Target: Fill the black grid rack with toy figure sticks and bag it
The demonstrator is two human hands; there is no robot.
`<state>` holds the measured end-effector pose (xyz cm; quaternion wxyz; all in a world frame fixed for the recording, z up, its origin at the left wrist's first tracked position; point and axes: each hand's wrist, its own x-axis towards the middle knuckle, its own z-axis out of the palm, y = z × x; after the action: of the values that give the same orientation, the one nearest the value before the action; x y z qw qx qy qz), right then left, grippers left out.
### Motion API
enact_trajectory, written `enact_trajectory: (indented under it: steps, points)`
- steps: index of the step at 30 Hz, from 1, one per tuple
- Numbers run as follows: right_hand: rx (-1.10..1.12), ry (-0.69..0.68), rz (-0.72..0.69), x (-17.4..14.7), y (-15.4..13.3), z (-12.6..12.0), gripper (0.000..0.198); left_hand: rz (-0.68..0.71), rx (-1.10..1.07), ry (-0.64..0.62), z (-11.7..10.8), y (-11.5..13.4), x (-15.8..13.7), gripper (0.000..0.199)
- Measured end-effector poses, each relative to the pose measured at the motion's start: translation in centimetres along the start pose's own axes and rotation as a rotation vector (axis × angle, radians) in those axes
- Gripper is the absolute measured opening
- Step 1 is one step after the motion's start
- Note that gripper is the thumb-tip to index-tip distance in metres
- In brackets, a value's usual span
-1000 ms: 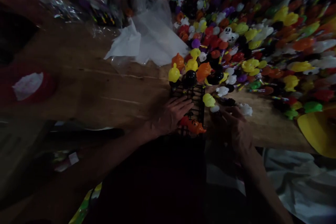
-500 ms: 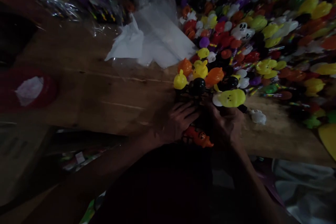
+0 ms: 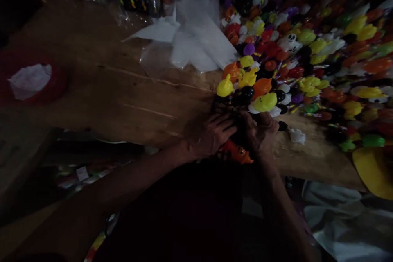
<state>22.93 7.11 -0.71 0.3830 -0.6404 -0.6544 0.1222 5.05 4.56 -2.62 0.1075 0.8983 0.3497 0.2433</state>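
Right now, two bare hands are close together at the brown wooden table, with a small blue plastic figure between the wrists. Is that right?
Not quite: the head view shows the small plastic figure is orange, not blue. The left hand and right hand are close together.

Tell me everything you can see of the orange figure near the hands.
The orange figure looks like small, glossy plastic, with dark, face-like markings and a pointed right end. It lies slanting slightly down to the right, between the left hand and the right hand, on their near side. Red shows at its left end, beside dark bars. Shadow hides what touches it.
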Motion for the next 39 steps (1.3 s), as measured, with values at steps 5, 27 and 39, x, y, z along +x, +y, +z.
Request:
enact_trajectory:
  steps: [5, 27, 39]
  points:
    - [0.034, 0.002, 0.07, -0.1, -0.3, -0.3, 0.017, 0.008, 0.01, 0.003, -0.1, -0.2, -0.1, 0.044]
    - [0.008, 0.055, -0.021, 1.7, 4.1, -8.7, 0.025, 0.059, -0.083, 0.032, -0.2, -0.3, -1.0, 0.069]
    - [-0.681, -0.217, -0.313, 13.8, 9.3, -7.4, 0.028, 0.043, -0.127, 0.035, 0.0, -0.4, -0.4, 0.054]
